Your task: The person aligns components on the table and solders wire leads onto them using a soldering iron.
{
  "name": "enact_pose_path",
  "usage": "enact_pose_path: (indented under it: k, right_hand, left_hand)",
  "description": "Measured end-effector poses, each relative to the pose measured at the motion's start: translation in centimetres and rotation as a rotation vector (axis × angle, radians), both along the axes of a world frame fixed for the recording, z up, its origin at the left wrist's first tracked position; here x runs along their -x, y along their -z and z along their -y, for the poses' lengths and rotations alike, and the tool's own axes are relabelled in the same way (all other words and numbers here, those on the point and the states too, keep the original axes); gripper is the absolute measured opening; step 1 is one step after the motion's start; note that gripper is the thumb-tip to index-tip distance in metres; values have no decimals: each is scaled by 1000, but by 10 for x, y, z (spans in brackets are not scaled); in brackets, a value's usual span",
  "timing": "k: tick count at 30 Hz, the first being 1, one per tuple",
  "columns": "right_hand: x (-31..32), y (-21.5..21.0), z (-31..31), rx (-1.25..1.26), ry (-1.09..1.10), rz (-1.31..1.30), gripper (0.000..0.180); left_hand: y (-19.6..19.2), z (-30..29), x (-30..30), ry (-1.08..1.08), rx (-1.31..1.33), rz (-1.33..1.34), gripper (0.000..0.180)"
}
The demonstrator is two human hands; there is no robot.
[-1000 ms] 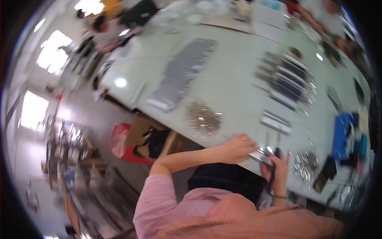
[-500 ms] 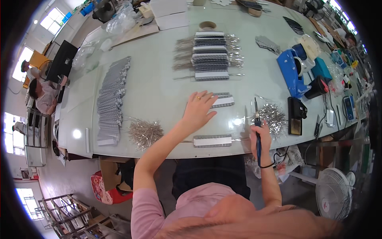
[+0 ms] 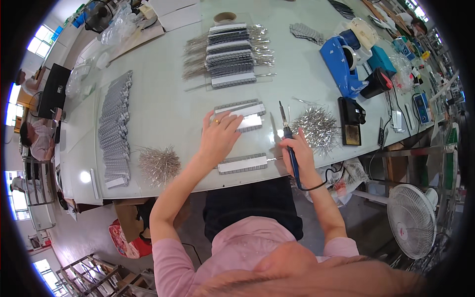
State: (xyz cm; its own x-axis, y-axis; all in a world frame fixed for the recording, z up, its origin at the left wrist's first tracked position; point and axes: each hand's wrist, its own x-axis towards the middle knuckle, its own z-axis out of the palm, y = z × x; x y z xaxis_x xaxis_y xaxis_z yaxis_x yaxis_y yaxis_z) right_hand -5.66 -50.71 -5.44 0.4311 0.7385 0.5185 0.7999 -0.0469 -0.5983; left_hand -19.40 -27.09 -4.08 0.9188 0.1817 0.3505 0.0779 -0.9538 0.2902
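My left hand (image 3: 217, 137) lies over two grey panels with white strips, its fingers stretched out and their tips touching the nearer one. That nearer panel (image 3: 251, 122) is partly hidden under the fingers. Just behind it, the other panel (image 3: 240, 107) sits slightly tilted. In my right hand (image 3: 300, 153) is a dark-handled soldering iron (image 3: 290, 146), gripped like a pen with its tip pointing up and away from me. Between my forearms, near the table's front edge, rests a third panel (image 3: 242, 164) with a thin wire lead at its right end.
Bundles of silvery wire leads lie to the left (image 3: 160, 165) and right (image 3: 317, 129). A row of stacked grey panels (image 3: 116, 123) is at left; wired panels (image 3: 229, 54) lie farther back. A soldering stand (image 3: 352, 121) and a blue tape dispenser (image 3: 341, 67) are at right.
The whole view has shifted, so the table things appear farther left and higher. My left hand's fingers have drawn in a little, and more of the two panels beside it shows. The soldering iron stays in my right hand.
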Motion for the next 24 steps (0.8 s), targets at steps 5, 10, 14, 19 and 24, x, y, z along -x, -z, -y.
enact_pose_path:
  k: [5,10,14,19,24]
  right_hand:
    - [4,-3,-14,-6,-34,-17,26]
    - [-4,5,-14,-40,-10,-19,27]
    - [-11,-4,-19,8,-71,15,27]
    - [1,-1,-22,59,-34,-5,28]
    - [45,7,-19,12,248,-65,28]
  left_hand:
    - [-3,21,32,-3,56,-69,42]
    - [-4,46,45,-17,124,-75,48]
    - [-2,58,44,-62,100,-117,52]
    - [2,59,55,-81,99,-161,54]
    - [0,57,61,-59,121,-161,52]
